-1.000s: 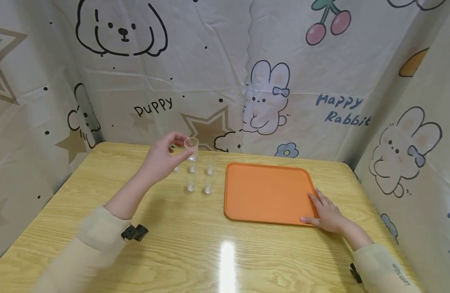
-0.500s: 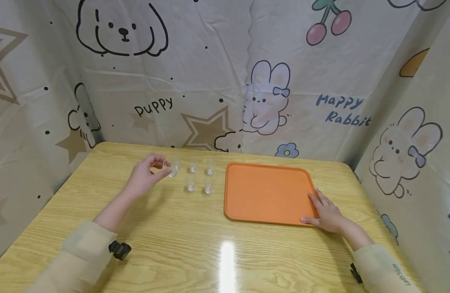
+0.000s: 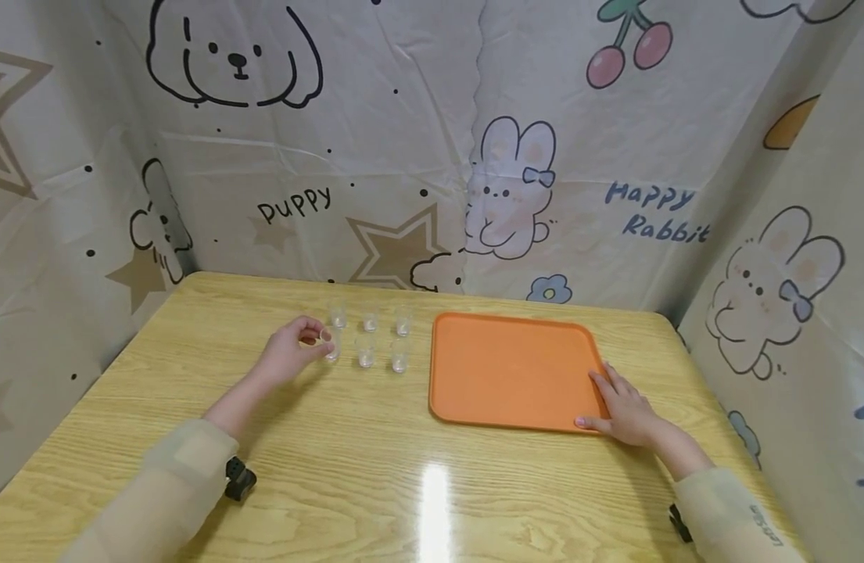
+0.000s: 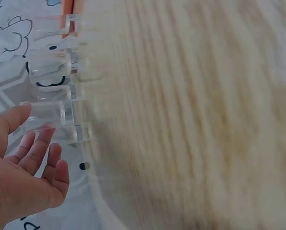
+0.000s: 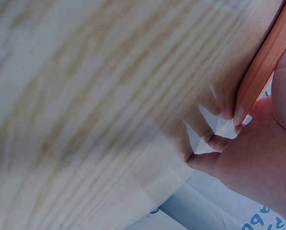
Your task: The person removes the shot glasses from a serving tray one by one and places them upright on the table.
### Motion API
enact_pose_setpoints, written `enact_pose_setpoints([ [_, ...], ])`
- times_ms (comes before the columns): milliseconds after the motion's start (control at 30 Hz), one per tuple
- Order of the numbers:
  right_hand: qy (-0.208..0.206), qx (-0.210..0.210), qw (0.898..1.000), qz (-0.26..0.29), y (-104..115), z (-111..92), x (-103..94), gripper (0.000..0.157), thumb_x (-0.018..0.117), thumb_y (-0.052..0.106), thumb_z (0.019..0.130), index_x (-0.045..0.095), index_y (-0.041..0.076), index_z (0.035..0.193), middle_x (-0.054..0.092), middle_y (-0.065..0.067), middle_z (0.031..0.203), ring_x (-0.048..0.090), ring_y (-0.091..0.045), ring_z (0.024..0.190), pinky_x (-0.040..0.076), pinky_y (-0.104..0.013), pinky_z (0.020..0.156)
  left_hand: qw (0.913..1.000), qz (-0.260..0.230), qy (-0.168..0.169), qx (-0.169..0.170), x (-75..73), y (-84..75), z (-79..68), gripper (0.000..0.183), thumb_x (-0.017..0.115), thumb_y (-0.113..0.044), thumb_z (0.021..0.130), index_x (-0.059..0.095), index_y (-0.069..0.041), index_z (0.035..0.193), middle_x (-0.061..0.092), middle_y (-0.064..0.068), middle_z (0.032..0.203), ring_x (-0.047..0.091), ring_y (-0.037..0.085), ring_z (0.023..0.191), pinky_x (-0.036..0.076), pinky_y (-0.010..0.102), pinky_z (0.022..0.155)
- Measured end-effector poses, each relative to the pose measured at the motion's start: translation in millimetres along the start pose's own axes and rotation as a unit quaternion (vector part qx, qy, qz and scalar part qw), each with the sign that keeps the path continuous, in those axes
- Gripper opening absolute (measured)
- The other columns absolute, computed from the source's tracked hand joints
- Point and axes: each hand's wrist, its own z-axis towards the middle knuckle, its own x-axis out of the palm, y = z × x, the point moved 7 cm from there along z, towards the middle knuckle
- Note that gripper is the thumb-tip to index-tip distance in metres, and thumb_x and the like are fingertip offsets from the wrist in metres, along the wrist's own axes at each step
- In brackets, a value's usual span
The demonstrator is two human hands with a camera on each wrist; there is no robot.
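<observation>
My left hand (image 3: 288, 352) pinches a small clear shot glass (image 3: 331, 348) between thumb and fingers. The glass stands upright at the front left of a group set in two rows of three. In the left wrist view, the thumb (image 4: 18, 116) lies at the rim and a fingertip at the side of the glass (image 4: 48, 113). Behind it is another shot glass (image 3: 338, 317), and to its right one more glass (image 3: 365, 356). My right hand (image 3: 629, 410) rests with spread fingers on the right edge of an orange tray (image 3: 512, 371); fingertips touch the wooden table beside it.
The tray lies flat just right of the front-row glass (image 3: 399, 360) and the back-row glass (image 3: 403, 323). A printed curtain (image 3: 403, 141) encloses the back and sides of the wooden table (image 3: 333, 469). A bright reflection crosses the table's front.
My left hand has brought the shot glass left and down, from raised above the group to the front row's left end. The right hand stays on the tray.
</observation>
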Motion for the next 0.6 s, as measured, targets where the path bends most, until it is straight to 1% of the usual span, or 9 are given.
enact_pose_setpoints([
  [100, -0.011, -0.007, 1.0, 0.002, -2.6, 0.5, 1.6, 0.095, 0.064, 0.054, 0.082, 0.024, -0.008, 0.143, 0.01, -0.035, 0.149, 0.018, -0.062, 0.127, 0.021, -0.076, 0.091, 0.9999, 0.001, 0.008, -0.007, 3.4, 2.5, 1.2, 0.032, 0.064, -0.02, 0.09, 0.052, -0.002, 0.114, 0.056, 0.018, 0.118, 0.049, 0.034, 0.113, 0.043, 0.047, 0.094],
  [233, -0.022, -0.012, 1.0, 0.002, -0.5, -0.1, -0.1, 0.094, 0.066, 0.052, 0.081, 0.026, -0.008, 0.142, 0.012, -0.036, 0.148, 0.02, -0.062, 0.125, 0.023, -0.076, 0.09, 0.9999, 0.005, 0.008, -0.009, 4.9, 4.7, 2.0, 0.031, 0.064, -0.018, 0.09, 0.053, 0.0, 0.112, 0.057, 0.019, 0.114, 0.05, 0.034, 0.111, 0.043, 0.047, 0.093],
  [333, -0.013, -0.006, 1.0, -0.001, 4.0, -0.2, -2.5, 0.093, 0.068, 0.05, 0.081, 0.027, -0.009, 0.141, 0.013, -0.036, 0.147, 0.02, -0.061, 0.127, 0.024, -0.075, 0.091, 0.9999, 0.006, 0.006, -0.009, 4.6, 6.0, 2.0, 0.03, 0.065, -0.017, 0.089, 0.053, 0.0, 0.112, 0.058, 0.019, 0.113, 0.051, 0.034, 0.11, 0.043, 0.047, 0.093],
  [467, 0.005, 0.001, 1.0, -0.006, 5.0, 1.1, -2.8, 0.094, 0.069, 0.05, 0.08, 0.027, -0.009, 0.141, 0.013, -0.035, 0.148, 0.021, -0.061, 0.127, 0.025, -0.074, 0.092, 0.9998, 0.004, 0.01, -0.015, 5.1, 6.6, 0.7, 0.031, 0.064, -0.018, 0.09, 0.053, 0.0, 0.112, 0.058, 0.019, 0.115, 0.05, 0.034, 0.112, 0.043, 0.047, 0.094],
  [533, 0.011, 0.0, 1.0, -0.006, 0.5, 3.4, -1.5, 0.095, 0.067, 0.052, 0.081, 0.027, -0.01, 0.141, 0.013, -0.036, 0.147, 0.02, -0.061, 0.127, 0.025, -0.074, 0.092, 0.9997, 0.006, 0.014, -0.017, 5.0, 6.8, 0.1, 0.034, 0.064, -0.019, 0.09, 0.053, 0.0, 0.115, 0.057, 0.02, 0.117, 0.05, 0.036, 0.114, 0.043, 0.048, 0.094],
  [600, 0.021, -0.002, 1.0, 0.006, 0.0, 4.8, -4.0, 0.095, 0.066, 0.052, 0.081, 0.027, -0.01, 0.141, 0.012, -0.036, 0.147, 0.02, -0.061, 0.127, 0.025, -0.073, 0.094, 0.9995, 0.016, 0.022, -0.015, 4.3, 6.4, -1.1, 0.04, 0.065, -0.021, 0.09, 0.052, 0.001, 0.12, 0.056, 0.022, 0.121, 0.049, 0.037, 0.116, 0.042, 0.049, 0.095],
])
